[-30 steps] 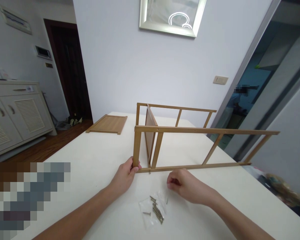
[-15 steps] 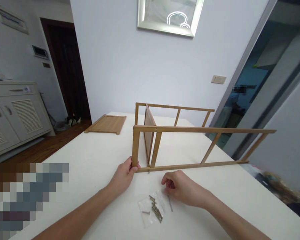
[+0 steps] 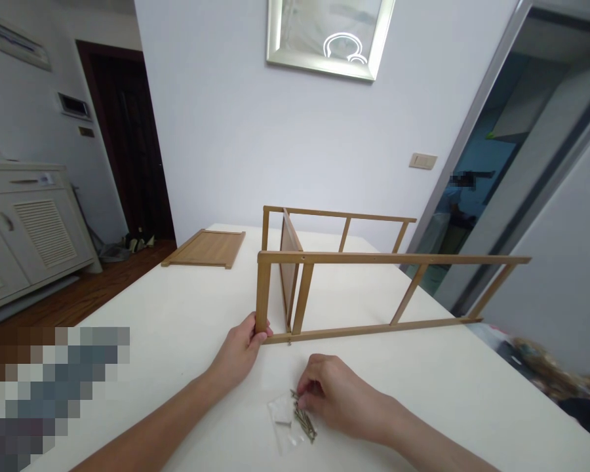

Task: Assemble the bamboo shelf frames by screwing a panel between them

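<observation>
The left hand (image 3: 240, 347) pinches the frame (image 3: 398, 259); the right hand (image 3: 343, 394) seems to pick among the screws (image 3: 305, 423), though whether it grips 1, I can't tell; freeing 1 calls for delicacy.

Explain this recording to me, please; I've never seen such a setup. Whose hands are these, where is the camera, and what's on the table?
There is no machine here: these are a person's own two bare hands. One camera, worn on the head, takes every picture, looking forward and down, so the forearms come in from the bottom edge.

On the white table stands a wooden frame with ladder-like sides and a panel upright between them. A separate board lies flat further back, to the left. Nearest the camera are a clear bag and some screws; whether they're all in it, I can't tell.

The left hand grips the frame's near left corner. The right hand has its fingertips at the screws; whether it holds one is hidden.
</observation>
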The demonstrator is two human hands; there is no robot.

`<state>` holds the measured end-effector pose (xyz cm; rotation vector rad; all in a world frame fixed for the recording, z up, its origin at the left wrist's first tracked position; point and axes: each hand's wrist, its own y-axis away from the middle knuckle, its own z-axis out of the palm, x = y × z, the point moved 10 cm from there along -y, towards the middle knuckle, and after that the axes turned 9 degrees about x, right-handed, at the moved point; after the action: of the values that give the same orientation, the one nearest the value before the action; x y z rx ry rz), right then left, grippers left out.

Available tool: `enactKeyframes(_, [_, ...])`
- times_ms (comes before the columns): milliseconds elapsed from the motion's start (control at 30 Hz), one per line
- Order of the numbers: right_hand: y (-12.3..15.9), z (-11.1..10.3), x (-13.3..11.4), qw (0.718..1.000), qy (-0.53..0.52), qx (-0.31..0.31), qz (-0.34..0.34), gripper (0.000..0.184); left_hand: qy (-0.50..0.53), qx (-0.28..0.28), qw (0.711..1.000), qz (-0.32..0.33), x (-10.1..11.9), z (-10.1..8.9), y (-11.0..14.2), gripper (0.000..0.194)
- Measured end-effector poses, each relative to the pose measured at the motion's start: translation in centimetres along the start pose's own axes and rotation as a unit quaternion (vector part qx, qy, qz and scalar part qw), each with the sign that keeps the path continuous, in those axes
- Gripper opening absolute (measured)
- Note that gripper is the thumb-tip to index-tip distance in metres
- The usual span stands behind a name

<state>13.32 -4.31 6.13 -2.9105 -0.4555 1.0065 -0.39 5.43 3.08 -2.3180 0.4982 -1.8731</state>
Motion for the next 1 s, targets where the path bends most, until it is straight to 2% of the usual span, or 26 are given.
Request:
enactKeyframes(300, [-0.1,0.0,0.1,1.000,-0.017,-0.007,0.001,0.020,0.005,0.001,1.000,0.000,-0.1,0.0,-0.1,0.013])
enactKeyframes(400, [-0.1,-0.9,-0.2,1.000,-0.019,0.019,0.004,0.017,0.006,-0.004,1.000,0.005,-0.2,0.1,-0.1,0.014])
enactKeyframes(500, [-0.3,-3.1,-1.4,0.996,-0.037,0.082,-0.009,0.012,0.010,-0.006,1.000,0.007,-0.2,0.2,-0.1,0.015])
enactKeyframes(600, [-0.4,-6.5,-3.3,0.983,-0.071,0.165,-0.042,0.012,0.019,-0.005,1.000,0.000,-0.2,0.2,-0.1,0.015])
enactKeyframes(733, [-0.5,-11.5,-5.6,0.949,-0.102,0.291,-0.071,0.013,0.026,0.000,1.000,-0.007,-0.3,0.2,-0.1,0.014])
enactKeyframes(800, [-0.6,-13.3,-6.4,0.928,-0.129,0.341,-0.079,0.014,0.037,0.002,0.999,-0.010,-0.5,0.2,-0.2,0.014])
enactKeyframes(867, [-1.1,-14.1,-6.9,0.913,-0.162,0.365,-0.090,0.014,0.051,0.003,0.999,-0.013,-0.7,0.2,-0.3,0.015])
enactKeyframes(1000, [-2.7,-14.1,-7.0,0.896,-0.205,0.382,-0.099,0.013,0.072,0.002,0.997,-0.016,-1.3,0.3,-0.5,0.014])
